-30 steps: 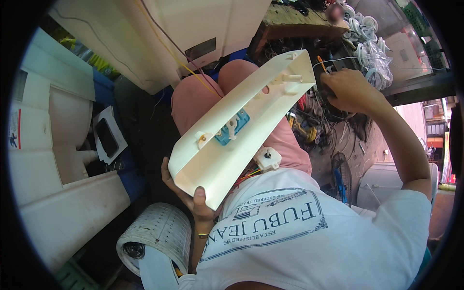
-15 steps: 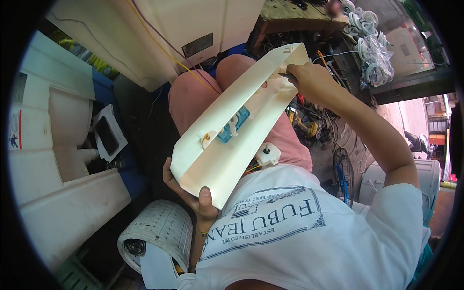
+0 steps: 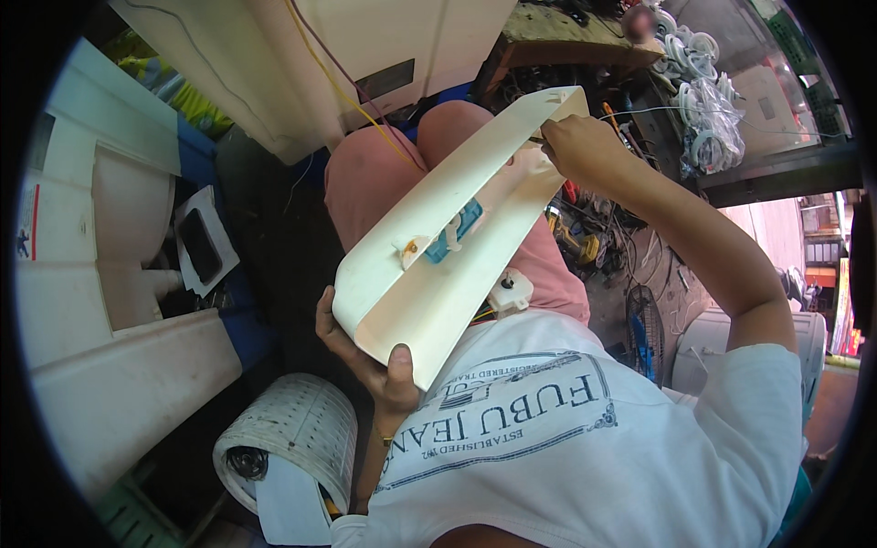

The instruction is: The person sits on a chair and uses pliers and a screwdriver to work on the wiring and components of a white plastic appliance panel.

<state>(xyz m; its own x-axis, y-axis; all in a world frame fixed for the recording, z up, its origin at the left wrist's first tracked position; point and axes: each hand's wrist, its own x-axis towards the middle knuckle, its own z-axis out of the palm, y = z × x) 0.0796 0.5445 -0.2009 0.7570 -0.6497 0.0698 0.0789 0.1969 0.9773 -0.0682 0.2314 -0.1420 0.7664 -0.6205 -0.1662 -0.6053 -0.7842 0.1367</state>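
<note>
A long, hollow cream-white plastic panel point(image 3: 448, 192) lies tilted across my lap, its open side facing me. My left hand point(image 3: 391, 376) grips its near-left end, thumb on the lower edge and fingers behind. At the far-right end, my right hand point(image 3: 585, 151) is closed with its fingertips inside the hollow. A small dark bit shows at those fingertips, too little to name. Inside the panel sits a blue plastic part point(image 3: 457, 233) with a white piece on it. A white box-shaped part with a dark shaft point(image 3: 512, 290) and coloured wires rests on my lap below the panel.
A large white plastic body point(image 3: 402, 46) stands ahead, yellow and purple wires hanging across it. Another white housing point(image 3: 68, 283) is at the left, with a phone point(image 3: 201, 245) nearby. A drum-shaped container point(image 3: 297, 429) stands lower left. Tools and a yellow-black drill point(image 3: 577, 245) lie right.
The view has shifted slightly. The panel sits a little further right in it, both hands still on it. My right hand has turned slightly, its fingers more curled at the panel's far end.
</note>
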